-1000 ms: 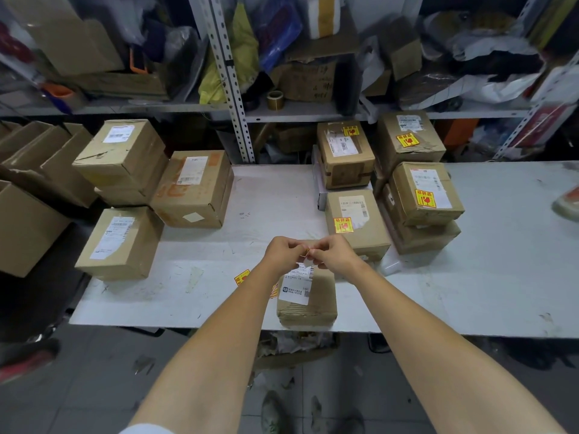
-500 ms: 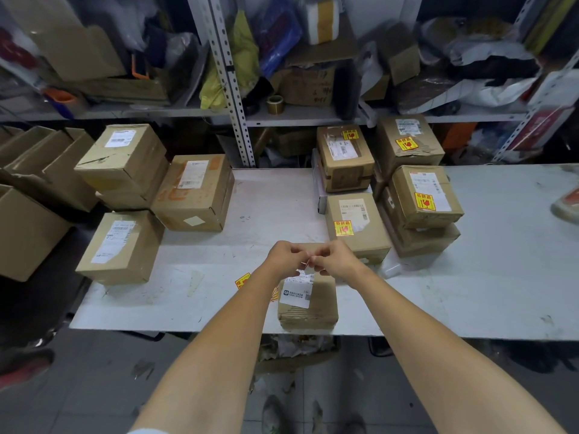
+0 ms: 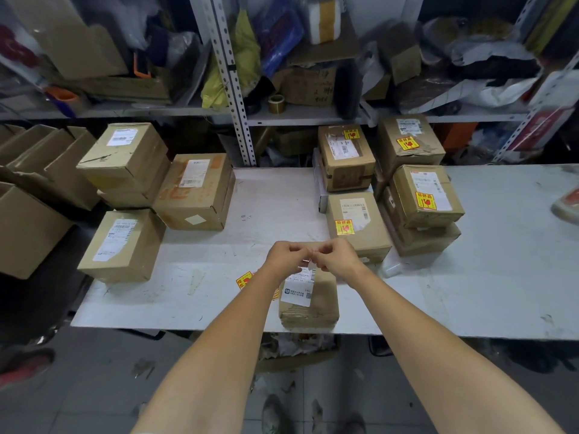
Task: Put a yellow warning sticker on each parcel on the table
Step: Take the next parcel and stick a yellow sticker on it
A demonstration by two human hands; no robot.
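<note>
1. Pinching a small pale scrap (image 3: 309,261) between curled fingertips, our left hand (image 3: 286,256) and right hand (image 3: 336,258) meet almost knuckle to knuckle. The scrap is perhaps a sticker's backing, but it is too small for us to tell.
2. Directly beneath our hands stands the small parcel (image 3: 322,305), near the front edge of the desk (image 3: 470,292), with a white shipping label (image 3: 297,292) on its top.
3. Just left of that parcel, loose yellow stickers (image 3: 244,278) lie flat on the desk, partly hidden by our left forearm.
4. Beyond our right hand sits the near-right parcel (image 3: 372,236), which carries a yellow warning sticker (image 3: 344,227) on top.
5. Further right, the stacked right parcel (image 3: 404,198) rests on another box and also shows a yellow sticker.
6. Behind these, two rear parcels (image 3: 346,170) stand side by side at the desk's back edge, each with a yellow sticker.
7. On the left we see the front-left parcel (image 3: 141,245), the wide parcel (image 3: 200,202) and the tall left stack (image 3: 134,158), all showing white labels on top.
</note>
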